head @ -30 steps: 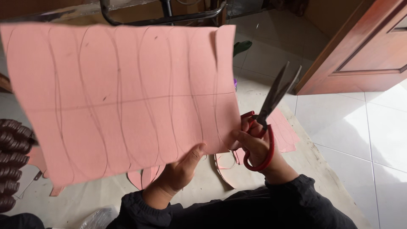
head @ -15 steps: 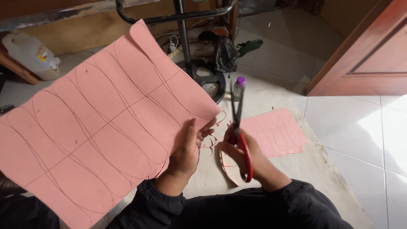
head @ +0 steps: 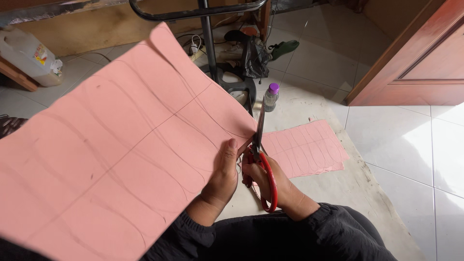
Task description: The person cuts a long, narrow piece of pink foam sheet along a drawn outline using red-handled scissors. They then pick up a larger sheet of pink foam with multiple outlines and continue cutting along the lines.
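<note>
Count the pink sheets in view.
2. A large pink sheet is held up in the left hand, at the scissors; a smaller pink sheet lies on the floor beyond. More may be hidden underneath.

the big pink sheet (head: pixel 111 159) you pinch in your left hand (head: pixel 223 175) looks like matt, smooth foam or thick paper, faintly scored with thin drawn lines, and the smaller pink sheet (head: pixel 304 149) on the floor has the same dull finish. the scissors (head: pixel 261 159) in your right hand (head: pixel 263 176) have dark, dull metal blades and glossy red plastic handles. the floor tiles (head: pixel 425 145) are pale and glossy, the door (head: pixel 415 58) is varnished reddish wood with a sheen, your sleeves (head: pixel 290 237) are matt black cloth, and the jug (head: pixel 29 55) is translucent whitish plastic.
</note>
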